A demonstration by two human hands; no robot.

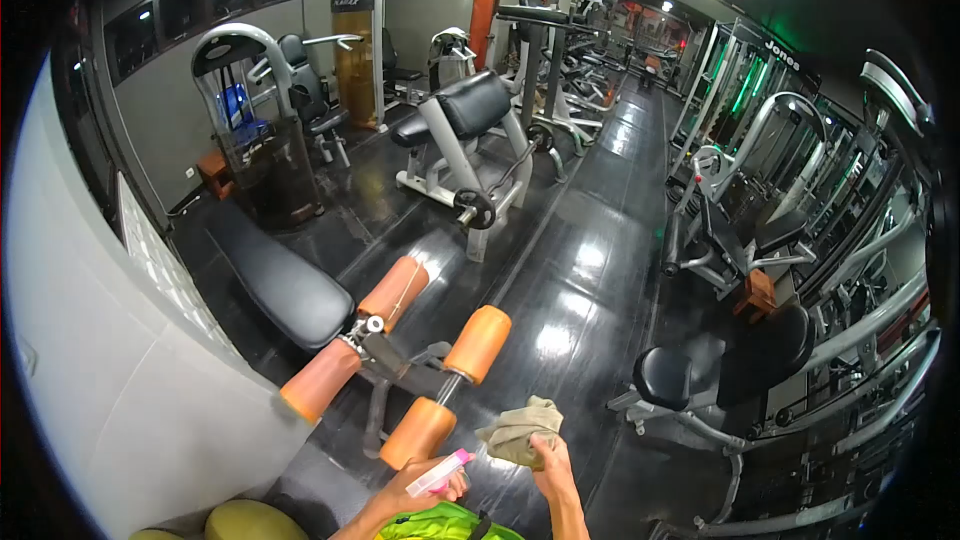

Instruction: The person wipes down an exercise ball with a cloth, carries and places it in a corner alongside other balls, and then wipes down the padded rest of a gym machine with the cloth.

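Gym flooring point(575, 285), black and glossy, runs past exercise machines point(475, 105) towards a padded seat point(285, 275) and orange rollers point(480, 342) before a person point(438, 523). Near the rollers, a crumpled olive cloth point(518, 432) hangs pinched in the right hand point(553, 462); the left hand point(420, 483) curls closed around a pink-and-white item point(438, 474). A loosened pinch could drop the cloth; a trailing fold could snag.

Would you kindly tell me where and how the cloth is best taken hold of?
The cloth is probably best pinched by its loose left folds, coming from the left: the right hand grips its lower right part, while the crumpled folds spread free on the other side.
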